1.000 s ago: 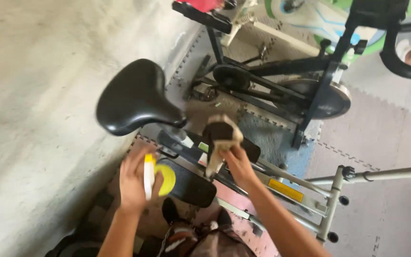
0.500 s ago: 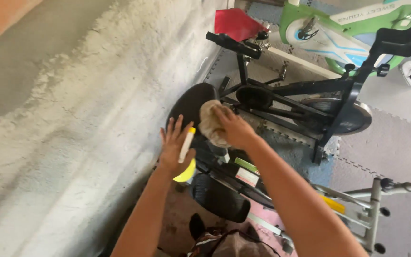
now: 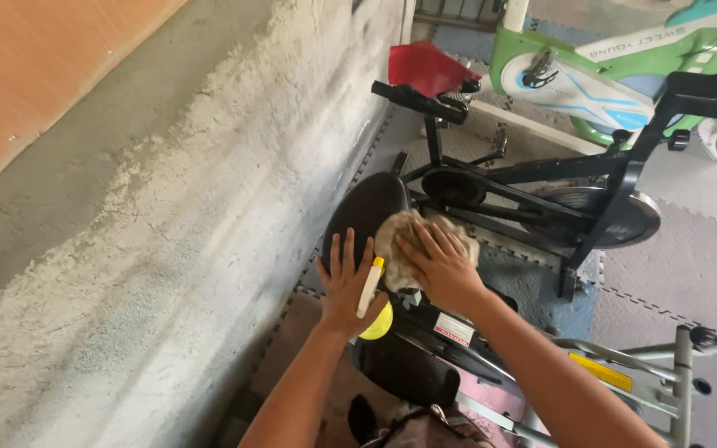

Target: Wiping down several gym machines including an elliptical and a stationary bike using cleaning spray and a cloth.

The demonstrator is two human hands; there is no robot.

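Note:
A black bicycle saddle (image 3: 365, 211) belongs to a black exercise bike (image 3: 541, 191) by the wall. My right hand (image 3: 437, 265) presses a grey-brown cloth (image 3: 396, 236) flat on the saddle's top. My left hand (image 3: 346, 282) rests on the saddle's near edge with fingers spread, a yellow spray bottle (image 3: 373, 303) with a white nozzle tucked under the thumb and palm. Most of the bottle is hidden behind that hand.
A rough grey concrete wall (image 3: 168, 207) runs along the left. A green and white exercise bike (image 3: 591, 75) and a red object (image 3: 425, 66) stand farther back. A grey metal frame (image 3: 657, 365) sits at lower right on foam floor mats (image 3: 690, 249).
The view has tilted toward the wall. My right hand has brought the cloth from in front of the saddle onto its top; my left hand with the bottle has moved up against the saddle.

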